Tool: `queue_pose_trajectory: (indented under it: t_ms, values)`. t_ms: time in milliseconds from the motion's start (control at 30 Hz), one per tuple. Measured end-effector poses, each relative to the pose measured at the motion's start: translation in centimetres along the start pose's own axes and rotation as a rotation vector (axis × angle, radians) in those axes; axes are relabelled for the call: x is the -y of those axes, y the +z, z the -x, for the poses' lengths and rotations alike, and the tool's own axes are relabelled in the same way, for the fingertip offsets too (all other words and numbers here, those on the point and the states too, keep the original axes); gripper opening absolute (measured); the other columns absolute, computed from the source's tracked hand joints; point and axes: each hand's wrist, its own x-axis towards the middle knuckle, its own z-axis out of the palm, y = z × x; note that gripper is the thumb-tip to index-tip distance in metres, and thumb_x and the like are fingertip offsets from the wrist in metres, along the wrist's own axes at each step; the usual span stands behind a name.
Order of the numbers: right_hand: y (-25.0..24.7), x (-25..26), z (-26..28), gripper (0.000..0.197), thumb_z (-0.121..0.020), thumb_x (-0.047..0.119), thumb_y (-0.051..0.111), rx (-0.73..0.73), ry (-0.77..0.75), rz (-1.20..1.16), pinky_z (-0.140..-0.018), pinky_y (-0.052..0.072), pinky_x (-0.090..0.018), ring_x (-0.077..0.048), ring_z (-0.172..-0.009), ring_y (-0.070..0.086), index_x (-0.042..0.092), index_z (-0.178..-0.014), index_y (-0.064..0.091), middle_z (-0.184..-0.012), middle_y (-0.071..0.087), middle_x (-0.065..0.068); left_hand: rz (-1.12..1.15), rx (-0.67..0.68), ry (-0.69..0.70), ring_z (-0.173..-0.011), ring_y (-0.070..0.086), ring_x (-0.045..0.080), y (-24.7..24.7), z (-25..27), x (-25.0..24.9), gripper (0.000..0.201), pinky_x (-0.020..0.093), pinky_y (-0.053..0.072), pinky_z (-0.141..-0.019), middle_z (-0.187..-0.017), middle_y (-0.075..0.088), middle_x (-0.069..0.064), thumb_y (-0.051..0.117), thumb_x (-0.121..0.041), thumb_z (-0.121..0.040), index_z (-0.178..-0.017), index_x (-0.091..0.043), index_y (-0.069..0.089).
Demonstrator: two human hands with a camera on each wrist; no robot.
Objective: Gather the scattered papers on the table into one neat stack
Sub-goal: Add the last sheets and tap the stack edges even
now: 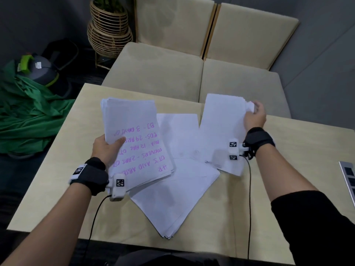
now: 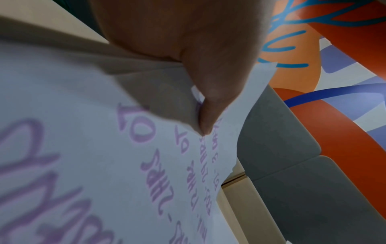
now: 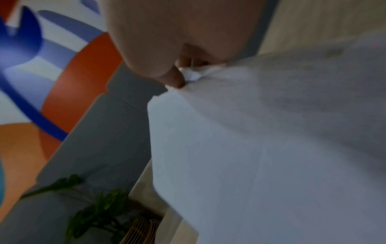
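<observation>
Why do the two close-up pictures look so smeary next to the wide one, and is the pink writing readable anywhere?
Head view: mostly sharp and evenly lit, edges bowed by the wide lens; the pink writing on the stack gripped by the left hand is readable, upside down. Left wrist view: the nearest writing is out of focus. Right wrist view: the blank sheets pinched by the right hand are motion-blurred and dim.

Bare table (image 1: 57,160) open left of left hand (image 1: 107,148), also along near edge and right of right hand (image 1: 254,117). Centre blocked by loose sheets (image 1: 178,135), near pile (image 1: 172,204). Held stack (image 1: 134,139) covers left-centre; lifted sheet (image 1: 222,129) screens right-centre. Keyboard (image 1: 348,177) at far right edge.
</observation>
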Motion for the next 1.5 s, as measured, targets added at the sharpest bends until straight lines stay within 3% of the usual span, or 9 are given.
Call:
queue_pose_trajectory:
  t_ms: [300,467,600,733,833,1000,1167,1233,1500]
  values:
    - [-2.1,4.4,1.0,0.032,-0.096,0.004,0.045,0.772,0.049,0.106,-0.064,0.047,-0.028,-0.016,-0.063,0.06,0.021,-0.087,0.071,-0.077,0.069,-0.002,0.045,0.127,-0.018,-0.079,0.071,0.016,2.3,1.4,-1.0,0.027,0.02,0.056,-0.055,-0.096,0.073,0.002,0.07,-0.018,-0.092,-0.117,-0.007,0.068]
    - [-0.9,7.3,2.7,0.028,-0.099,0.004,0.043,1.134,0.2,0.02,-0.067,0.056,-0.023,-0.014,-0.075,0.07,0.01,-0.102,0.07,-0.089,0.075,-0.003,0.056,0.221,-0.086,-0.094,0.072,0.03,4.0,1.4,-0.3,0.036,0.038,0.058,-0.079,-0.109,0.073,0.013,0.074,-0.019,-0.089,-0.122,-0.006,0.067]
    - [2.7,8.0,4.8,0.03,-0.097,0.0,0.04,1.197,0.265,-0.034,-0.068,0.054,-0.023,-0.015,-0.075,0.067,0.013,-0.099,0.068,-0.089,0.072,-0.004,0.06,0.246,-0.155,-0.094,0.072,0.031,5.6,1.8,1.4,0.035,0.04,0.058,-0.079,-0.112,0.073,0.013,0.074,-0.021,-0.089,-0.12,-0.007,0.067]
    - [7.3,6.4,7.3,0.036,-0.091,-0.004,0.042,0.99,0.106,0.184,-0.057,0.046,-0.017,-0.013,-0.066,0.06,0.014,-0.109,0.067,-0.087,0.064,-0.005,0.063,0.249,-0.233,-0.101,0.069,0.031,6.4,1.5,3.8,0.03,0.043,0.055,-0.088,-0.12,0.069,0.012,0.069,-0.026,-0.093,-0.121,-0.015,0.064]
    - [9.9,5.1,8.7,0.043,-0.089,-0.001,0.039,0.841,-0.116,0.414,-0.075,0.041,-0.017,-0.016,-0.092,0.058,0.015,-0.118,0.067,-0.11,0.062,-0.003,0.098,0.269,-0.322,-0.103,0.068,0.032,6.3,1.1,5.2,0.038,0.04,0.055,-0.083,-0.123,0.068,0.013,0.066,-0.028,-0.095,-0.129,-0.011,0.061]
    - [11.2,9.2,11.6,0.035,-0.093,0.005,0.04,1.298,-0.235,0.573,-0.051,0.036,-0.013,-0.004,-0.057,0.048,0.016,-0.108,0.07,-0.078,0.058,0.013,0.16,0.322,-0.373,-0.109,0.069,0.027,5.6,0.4,5.7,0.06,0.044,0.052,-0.096,-0.127,0.069,0.007,0.059,-0.058,-0.091,-0.134,-0.016,0.06]
    - [12.0,11.2,12.7,0.015,-0.09,0.018,0.056,1.605,0.211,0.494,-0.066,0.049,-0.026,-0.023,-0.074,0.062,0.014,-0.095,0.069,-0.087,0.068,-0.003,0.269,0.478,-0.39,-0.112,0.069,0.021,5.8,0.9,3.8,0.081,0.043,0.05,-0.095,-0.123,0.072,0.002,0.014,-0.082,-0.087,-0.132,-0.033,0.06]
    - [12.8,10.8,12.7,0.014,-0.088,0.023,0.061,1.59,0.337,0.399,-0.073,0.049,-0.034,-0.027,-0.08,0.062,0.014,-0.094,0.068,-0.093,0.068,-0.008,0.28,0.451,-0.389,-0.113,0.068,0.024,5.5,0.9,3.8,0.087,0.047,0.05,-0.097,-0.125,0.07,0.002,0.009,-0.086,-0.082,-0.133,-0.036,0.058]
    - [16.8,6.4,10.2,0.038,-0.095,0.016,0.048,0.948,-0.132,0.525,-0.077,0.043,-0.023,-0.023,-0.101,0.056,0.016,-0.133,0.054,-0.113,0.059,-0.007,0.259,0.409,-0.36,-0.116,0.067,0.021,5.3,1.1,3.8,0.09,0.045,0.05,-0.098,-0.129,0.068,-0.001,0.017,-0.09,-0.076,-0.14,-0.037,0.052]
